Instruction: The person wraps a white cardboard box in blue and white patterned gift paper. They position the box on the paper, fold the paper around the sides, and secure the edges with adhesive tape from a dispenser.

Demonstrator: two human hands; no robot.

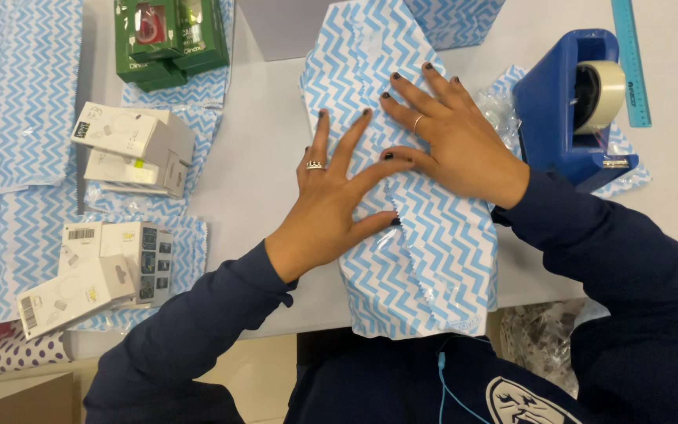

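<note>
Item: parcel (425, 235), a box-like shape wrapped in white paper with a blue zigzag print, lying lengthwise on the worktop (253, 157) straight in front of you, its near end hanging a little over the edge. Your left hand (331, 200) lies flat on the left half with the fingers (322, 129) spread apart; your right hand (453, 133) lies flat on the upper right, fingers apart too, thumb reaching across to where the paper edges overlap. Neither hand is closed on anything; both press down. Handling, as judged: the paper is thin, glossy in spots and likely slippery, creases readily and may tear at the jagged cut edge (398, 216) that runs down the middle; the body beneath looks firm enough to bear your palms and probably light. Best hold: the long sides or the corners of the solid core, palms flat on the overlap to keep it shut; avoid pinching loose paper at the open near end. Nearby: blue tape dispenser (570, 106) just right of your right hand, a blue ruler (631, 63) beyond it, white boxes (131, 145) and green boxes (168, 39) on more zigzag sheets (17, 94) to the left, well apart from the parcel.
</note>
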